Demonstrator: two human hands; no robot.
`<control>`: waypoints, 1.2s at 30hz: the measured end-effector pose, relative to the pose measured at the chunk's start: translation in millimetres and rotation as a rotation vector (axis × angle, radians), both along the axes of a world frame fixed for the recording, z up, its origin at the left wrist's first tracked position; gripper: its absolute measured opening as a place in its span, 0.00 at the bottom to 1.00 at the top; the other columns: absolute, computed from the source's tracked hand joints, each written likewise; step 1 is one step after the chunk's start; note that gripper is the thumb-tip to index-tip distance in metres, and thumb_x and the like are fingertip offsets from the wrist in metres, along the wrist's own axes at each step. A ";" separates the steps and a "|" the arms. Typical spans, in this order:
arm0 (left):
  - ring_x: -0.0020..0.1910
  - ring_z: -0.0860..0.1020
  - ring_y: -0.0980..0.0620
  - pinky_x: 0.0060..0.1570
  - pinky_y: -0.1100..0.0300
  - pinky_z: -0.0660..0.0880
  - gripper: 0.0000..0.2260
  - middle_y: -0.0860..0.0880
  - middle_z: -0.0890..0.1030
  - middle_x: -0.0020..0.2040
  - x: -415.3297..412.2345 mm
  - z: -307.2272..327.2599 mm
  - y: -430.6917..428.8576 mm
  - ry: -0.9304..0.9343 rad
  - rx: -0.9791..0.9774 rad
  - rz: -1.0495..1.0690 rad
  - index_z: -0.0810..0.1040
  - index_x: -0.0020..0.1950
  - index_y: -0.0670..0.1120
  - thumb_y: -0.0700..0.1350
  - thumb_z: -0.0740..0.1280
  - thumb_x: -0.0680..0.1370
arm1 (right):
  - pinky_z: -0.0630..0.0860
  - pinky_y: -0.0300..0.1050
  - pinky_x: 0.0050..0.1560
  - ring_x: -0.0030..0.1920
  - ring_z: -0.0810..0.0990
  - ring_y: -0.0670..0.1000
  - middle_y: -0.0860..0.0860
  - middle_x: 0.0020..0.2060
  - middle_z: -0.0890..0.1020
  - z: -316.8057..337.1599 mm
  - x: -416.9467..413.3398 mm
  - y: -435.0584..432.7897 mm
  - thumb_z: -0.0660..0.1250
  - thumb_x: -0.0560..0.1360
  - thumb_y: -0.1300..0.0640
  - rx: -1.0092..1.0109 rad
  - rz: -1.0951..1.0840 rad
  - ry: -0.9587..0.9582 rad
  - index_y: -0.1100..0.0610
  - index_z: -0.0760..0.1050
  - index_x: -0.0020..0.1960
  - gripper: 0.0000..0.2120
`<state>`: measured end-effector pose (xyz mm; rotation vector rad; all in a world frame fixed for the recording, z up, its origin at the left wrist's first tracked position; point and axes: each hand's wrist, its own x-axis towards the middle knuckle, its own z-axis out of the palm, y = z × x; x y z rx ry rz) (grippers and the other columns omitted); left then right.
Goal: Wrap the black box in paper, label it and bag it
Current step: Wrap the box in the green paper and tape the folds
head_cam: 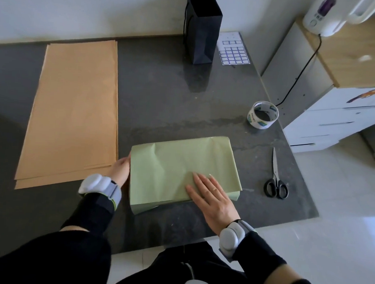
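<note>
Black box, presumably inside the pale green paper [177, 167] near the tabletop's [162, 102] front edge, showed no tape yet: the right hand [210, 198] pressed flat, fingers straight, on the top flap, and the left hand [122, 169] braced the left end, its grip hidden by paper. Reaching for the scissors [276, 184] or farther tape roll [262, 115] could have let the flap spring open.

Beyond your dark grey table's [163, 93] right edge stands a wood-topped cabinet [353, 54] carrying a white appliance [325, 17], its black cord [304, 67] trailing down the cabinet's side. Nearer you, a white drawer unit [338, 120] sits on the pale tiled floor [340, 202].
</note>
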<state>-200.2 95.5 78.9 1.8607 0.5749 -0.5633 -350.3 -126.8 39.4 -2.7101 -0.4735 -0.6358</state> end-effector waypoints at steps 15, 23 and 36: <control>0.41 0.81 0.46 0.45 0.56 0.77 0.05 0.41 0.83 0.45 -38.7 11.8 9.6 0.093 -0.281 -0.034 0.81 0.43 0.40 0.38 0.74 0.69 | 0.68 0.56 0.66 0.66 0.73 0.57 0.60 0.64 0.74 -0.8 -0.7 2.9 0.55 0.77 0.69 0.027 -0.016 -0.013 0.58 0.71 0.65 0.19; 0.36 0.82 0.49 0.41 0.57 0.78 0.04 0.46 0.84 0.37 -37.0 12.5 11.0 0.099 -0.303 -0.020 0.80 0.42 0.39 0.35 0.73 0.70 | 0.69 0.55 0.66 0.65 0.73 0.57 0.59 0.64 0.75 4.5 -0.9 4.4 0.65 0.68 0.74 -0.014 -0.016 -0.015 0.57 0.70 0.64 0.27; 0.49 0.80 0.45 0.56 0.52 0.74 0.11 0.42 0.82 0.52 -35.8 13.7 13.7 0.034 -0.219 -0.093 0.80 0.48 0.43 0.48 0.74 0.71 | 0.67 0.50 0.67 0.65 0.74 0.54 0.56 0.65 0.75 18.1 -1.8 0.4 0.64 0.75 0.55 -0.021 0.000 0.085 0.59 0.74 0.64 0.19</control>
